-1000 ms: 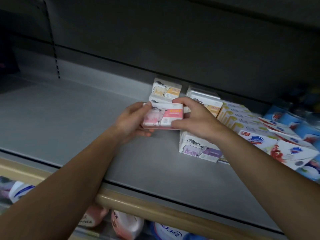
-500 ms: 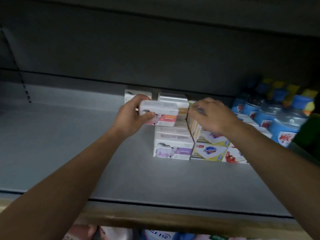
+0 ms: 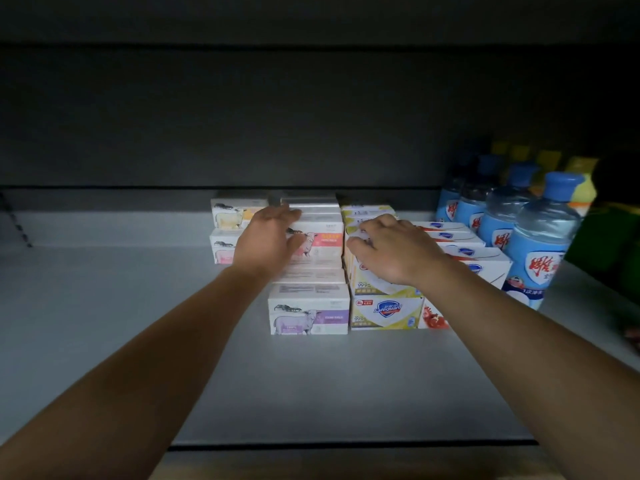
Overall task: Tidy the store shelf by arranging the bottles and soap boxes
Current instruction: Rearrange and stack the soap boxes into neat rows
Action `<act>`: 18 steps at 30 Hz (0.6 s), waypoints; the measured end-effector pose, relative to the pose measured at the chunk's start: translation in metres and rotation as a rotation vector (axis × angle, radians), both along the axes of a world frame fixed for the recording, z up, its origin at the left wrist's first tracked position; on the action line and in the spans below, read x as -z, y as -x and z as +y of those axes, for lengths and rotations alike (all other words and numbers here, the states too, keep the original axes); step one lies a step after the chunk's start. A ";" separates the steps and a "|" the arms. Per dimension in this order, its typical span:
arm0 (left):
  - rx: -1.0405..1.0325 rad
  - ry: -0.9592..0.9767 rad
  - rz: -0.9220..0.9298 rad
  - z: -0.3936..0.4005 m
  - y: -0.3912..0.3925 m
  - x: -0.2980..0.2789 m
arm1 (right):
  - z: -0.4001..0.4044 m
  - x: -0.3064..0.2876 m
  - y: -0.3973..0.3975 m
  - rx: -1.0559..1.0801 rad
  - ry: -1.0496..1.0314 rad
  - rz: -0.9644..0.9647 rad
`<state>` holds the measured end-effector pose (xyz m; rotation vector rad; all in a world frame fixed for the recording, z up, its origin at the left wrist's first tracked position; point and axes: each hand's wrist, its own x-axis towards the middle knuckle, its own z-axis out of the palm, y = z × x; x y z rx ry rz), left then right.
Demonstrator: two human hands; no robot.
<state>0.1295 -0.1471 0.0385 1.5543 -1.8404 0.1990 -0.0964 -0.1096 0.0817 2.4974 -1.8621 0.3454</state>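
a: how far along are you, judging by the shelf?

b: i'd say well along. your left hand [image 3: 268,242] grips the pink-label soap box [image 3: 318,242] by its left end, fingers over the top and thumb on the front, as it sits on the stack of sheep-print boxes. the purple-label box [image 3: 309,313] stands at the front of that column, square to the edge.

a: and your right?

b: your right hand [image 3: 391,252] rests with curled fingers on top of the yellow safeguard boxes [image 3: 386,308]; whether it pinches one i cannot tell. the hands are apart, one per column.

a: what's left?

b: likely just squaring the pink box and nudging the rows flush. the red-label boxes [image 3: 460,251] and the blue-capped bottles [image 3: 540,244] to the right already look lined up.

a: the surface and room?

b: a grey shelf [image 3: 138,323], smooth and flat, with a dark back panel [image 3: 311,116] and dim light. two more sheep boxes [image 3: 228,230] sit stacked at the back left.
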 end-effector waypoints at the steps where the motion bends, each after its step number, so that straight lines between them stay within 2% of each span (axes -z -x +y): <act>1: -0.009 0.000 -0.003 -0.001 0.001 0.000 | 0.000 0.000 0.000 -0.002 0.006 0.001; 10: -0.007 -0.040 -0.034 0.005 0.000 -0.010 | -0.003 -0.007 -0.002 -0.002 -0.014 0.046; 12: 0.020 -0.028 0.032 0.014 -0.007 -0.017 | -0.003 -0.015 -0.005 0.003 0.005 0.077; 15: -0.005 -0.015 0.226 0.041 -0.034 -0.014 | 0.001 -0.022 -0.022 -0.058 0.142 -0.061; 18: -0.016 -0.123 0.319 0.071 -0.075 0.009 | 0.008 -0.020 -0.061 -0.192 0.271 -0.215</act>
